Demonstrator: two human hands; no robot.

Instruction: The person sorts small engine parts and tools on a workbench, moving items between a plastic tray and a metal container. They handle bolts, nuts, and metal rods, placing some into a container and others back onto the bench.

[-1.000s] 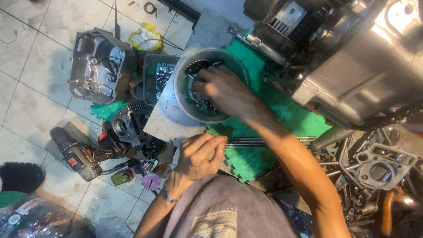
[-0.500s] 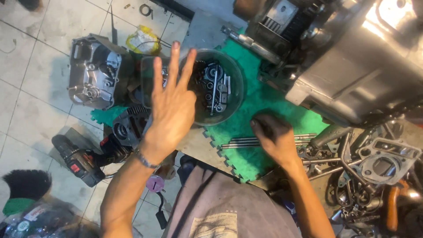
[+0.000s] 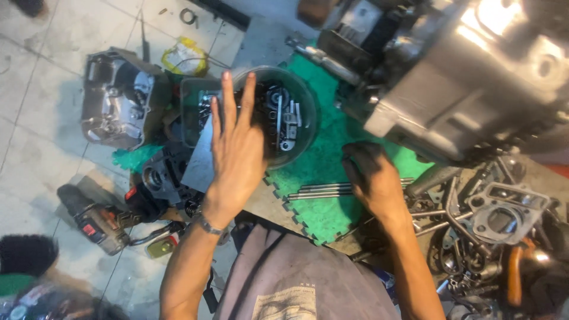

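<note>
Bowl (image 3: pixel 296 127) of metal engine parts sat beneath the spread, empty left hand (image 3: pixel 237 155), while the right hand (image 3: pixel 370 178) pressed flat, holding nothing, beside steel rods (image 3: pixel 323 191) on the green mat (image 3: pixel 332 154).

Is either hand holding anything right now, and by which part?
Nothing is held. The left hand is open, fingers spread above the round bowl of metal parts. The right hand rests on the green foam mat.

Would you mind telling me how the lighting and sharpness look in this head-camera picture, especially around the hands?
Head view: strong glare whitens the top of the engine block at upper right. The left hand, spread open over the round parts bowl, is slightly soft from motion. The right hand on the green foam mat looks dark and underexposed. The bottom-left corner is blurred.
</note>
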